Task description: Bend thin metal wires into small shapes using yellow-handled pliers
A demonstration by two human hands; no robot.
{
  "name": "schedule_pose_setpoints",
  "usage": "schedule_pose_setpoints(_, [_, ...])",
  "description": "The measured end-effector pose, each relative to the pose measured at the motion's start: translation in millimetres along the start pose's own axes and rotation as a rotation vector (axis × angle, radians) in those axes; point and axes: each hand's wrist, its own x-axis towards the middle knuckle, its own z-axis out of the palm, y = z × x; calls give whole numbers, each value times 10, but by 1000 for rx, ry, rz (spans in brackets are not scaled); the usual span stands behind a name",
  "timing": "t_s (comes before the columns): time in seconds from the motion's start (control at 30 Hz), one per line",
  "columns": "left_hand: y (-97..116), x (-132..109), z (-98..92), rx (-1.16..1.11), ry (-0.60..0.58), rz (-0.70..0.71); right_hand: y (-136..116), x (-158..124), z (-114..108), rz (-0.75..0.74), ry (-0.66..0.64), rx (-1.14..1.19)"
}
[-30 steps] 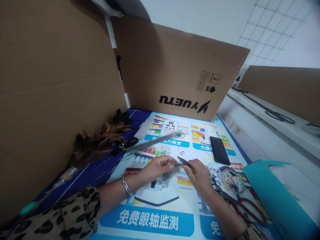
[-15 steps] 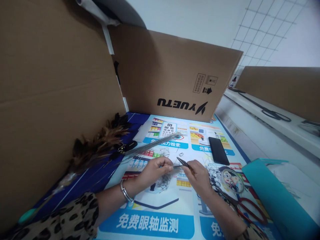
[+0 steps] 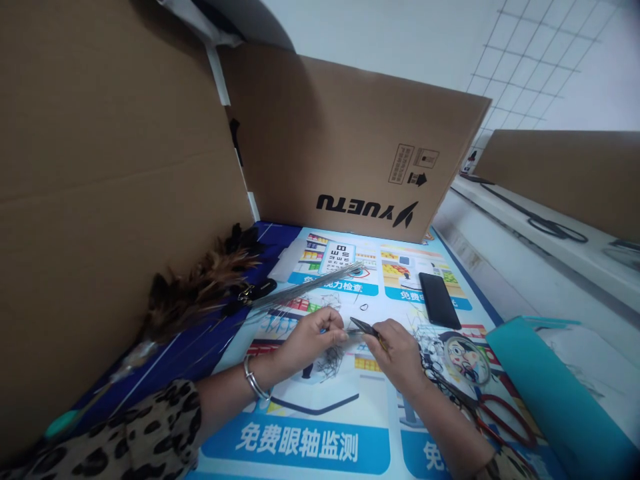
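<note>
My left hand (image 3: 320, 335) is pinched closed on a thin piece of wire, most of it hidden by the fingers. Facing it, my right hand (image 3: 396, 353) grips a pair of pliers (image 3: 366, 327), whose dark pointed jaws reach left toward my left fingertips. The tool's handles are hidden in my palm. Behind the hands, a bundle of long straight silvery wires (image 3: 315, 285) lies slantwise on the printed sheet. Below my left hand is a tangle of short fine wire pieces (image 3: 330, 363). A small dark wire loop (image 3: 364, 307) rests just beyond the jaws.
A black phone (image 3: 440, 300) lies at back right. Red-handled scissors (image 3: 507, 420), a round clear dish (image 3: 467, 360) and a teal box (image 3: 555, 387) stand right. A brown feather duster (image 3: 200, 280) lies left, against cardboard (image 3: 120, 160). More cardboard (image 3: 360, 140) rises behind.
The hands hold almost the same place, with the pliers' tips slightly closer to my left fingers. The whole view has shifted a little.
</note>
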Motion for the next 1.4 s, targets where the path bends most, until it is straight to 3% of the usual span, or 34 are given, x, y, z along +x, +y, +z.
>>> schedule_pose_setpoints(0.27, [8, -5, -10, 69, 13, 28, -15, 0, -11, -19, -17, 3])
schedule_pose_setpoints(0.53, [23, -11, -13, 18, -53, -41, -24, -3, -16, -29, -25, 4])
schedule_pose_setpoints(1.4, [28, 1, -38, 83, -98, 10, 0, -2, -9, -41, 20, -8])
